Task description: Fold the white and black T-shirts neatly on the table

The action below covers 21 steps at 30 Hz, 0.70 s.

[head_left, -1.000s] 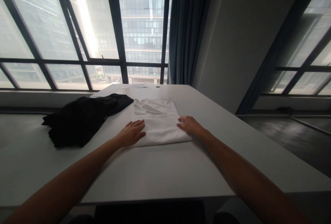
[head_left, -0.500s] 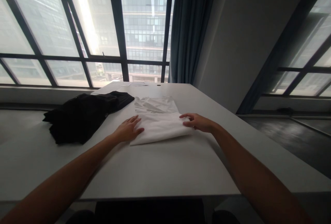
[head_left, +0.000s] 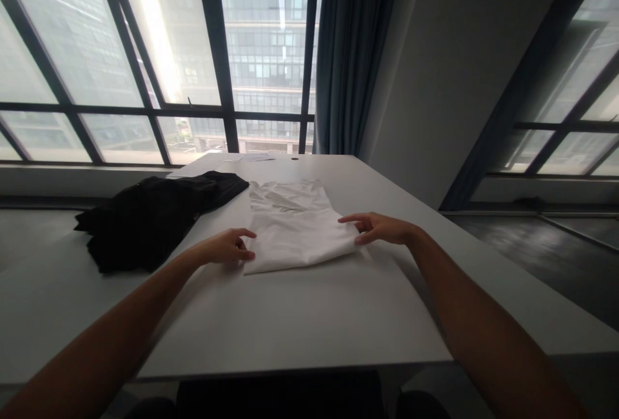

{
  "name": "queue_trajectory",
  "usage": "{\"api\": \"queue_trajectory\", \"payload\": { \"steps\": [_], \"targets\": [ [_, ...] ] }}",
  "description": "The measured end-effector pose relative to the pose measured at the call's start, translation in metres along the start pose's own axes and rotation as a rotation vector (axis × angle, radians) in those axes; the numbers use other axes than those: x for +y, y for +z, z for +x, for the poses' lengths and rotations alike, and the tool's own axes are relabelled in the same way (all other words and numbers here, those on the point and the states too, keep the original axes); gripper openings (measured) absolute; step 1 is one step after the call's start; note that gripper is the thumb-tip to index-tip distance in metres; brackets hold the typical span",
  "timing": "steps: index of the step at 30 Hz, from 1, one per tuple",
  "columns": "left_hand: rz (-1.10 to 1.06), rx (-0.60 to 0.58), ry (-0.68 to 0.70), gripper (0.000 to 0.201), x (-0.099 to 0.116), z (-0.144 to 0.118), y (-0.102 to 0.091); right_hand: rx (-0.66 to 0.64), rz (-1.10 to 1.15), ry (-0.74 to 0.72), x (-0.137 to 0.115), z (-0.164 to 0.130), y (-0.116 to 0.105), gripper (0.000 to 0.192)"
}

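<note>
A white shirt (head_left: 297, 238), its kind judged from its look, lies folded on the white table in front of me. Its near part is smooth, while the far part is wrinkled. My left hand (head_left: 225, 247) is at its left edge, thumb and index finger over the cloth, the other fingers curled in at the border. At the right edge, my right hand (head_left: 382, 229) has its index finger stretched over the top and its thumb against the side, closed around the border. Some curled fingertips of both hands are hidden.
A black garment (head_left: 145, 222) lies bunched on the table (head_left: 290, 322) to the left. Sheets of paper (head_left: 246, 156) and a dark round hole (head_left: 294, 158) are at the far end. Beyond stand windows and a blue curtain (head_left: 351, 64).
My left hand has slid left off the top of the cloth to its edge, and its fingers have curled. My right hand has shifted slightly right along the border.
</note>
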<state>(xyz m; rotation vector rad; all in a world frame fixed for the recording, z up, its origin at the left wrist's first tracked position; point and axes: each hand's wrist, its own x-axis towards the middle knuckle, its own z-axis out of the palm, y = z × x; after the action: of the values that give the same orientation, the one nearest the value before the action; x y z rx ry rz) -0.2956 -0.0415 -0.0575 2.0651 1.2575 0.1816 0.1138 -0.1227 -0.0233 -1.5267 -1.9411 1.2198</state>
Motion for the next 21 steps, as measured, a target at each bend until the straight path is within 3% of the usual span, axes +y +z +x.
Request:
{"api": "queue_trajectory", "payload": {
  "steps": [4,9,16,21],
  "targets": [
    [0.045,-0.054,-0.027,0.077,0.002,-0.005,0.000,0.005,0.085,-0.056,0.003,0.001,0.000,0.087],
    [0.100,-0.098,-0.007,0.073,0.010,-0.010,0.002,0.024,0.054,0.004,0.009,0.003,-0.006,0.070],
    [0.076,-0.136,0.017,0.065,0.014,-0.015,-0.004,0.095,0.307,0.075,0.029,0.008,-0.015,0.065],
    [0.032,-0.139,0.031,0.065,0.012,-0.016,-0.008,0.141,0.312,0.106,0.036,0.009,-0.016,0.061]
  ]
}}
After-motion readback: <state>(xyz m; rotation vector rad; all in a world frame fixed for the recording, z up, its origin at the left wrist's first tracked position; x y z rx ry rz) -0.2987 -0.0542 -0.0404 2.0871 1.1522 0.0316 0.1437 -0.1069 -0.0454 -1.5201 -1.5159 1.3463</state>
